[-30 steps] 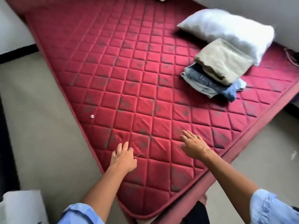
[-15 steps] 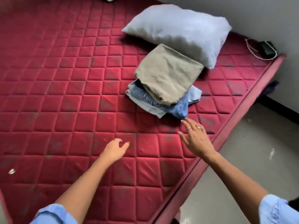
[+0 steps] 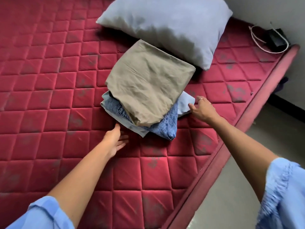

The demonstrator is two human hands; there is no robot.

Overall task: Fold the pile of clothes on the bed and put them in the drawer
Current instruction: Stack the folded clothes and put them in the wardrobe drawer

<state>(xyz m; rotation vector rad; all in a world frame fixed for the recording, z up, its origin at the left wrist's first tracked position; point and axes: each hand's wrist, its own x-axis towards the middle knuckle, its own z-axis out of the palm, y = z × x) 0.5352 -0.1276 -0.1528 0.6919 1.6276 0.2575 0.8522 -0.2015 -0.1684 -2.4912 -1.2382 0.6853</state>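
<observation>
It was a home bedroom: a red quilted mattress [image 3: 49,96] carried a pillow [image 3: 173,25] and folded clothes [image 3: 148,86].

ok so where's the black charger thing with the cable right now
In the head view the black charger lies at the far right corner of the red mattress, by the wall, its cable looped beside it, right of the pillow.

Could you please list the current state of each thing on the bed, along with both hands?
Khaki garment: folded, top of the stack.
Denim jeans: folded, beneath the khaki garment.
Light blue garment: folded, low in the stack.
Pillow: lying flat behind the stack.
Cable: coiled near the bed's corner.
Left hand: open, at the stack's near edge.
Right hand: open, beside the light blue garment.
</observation>
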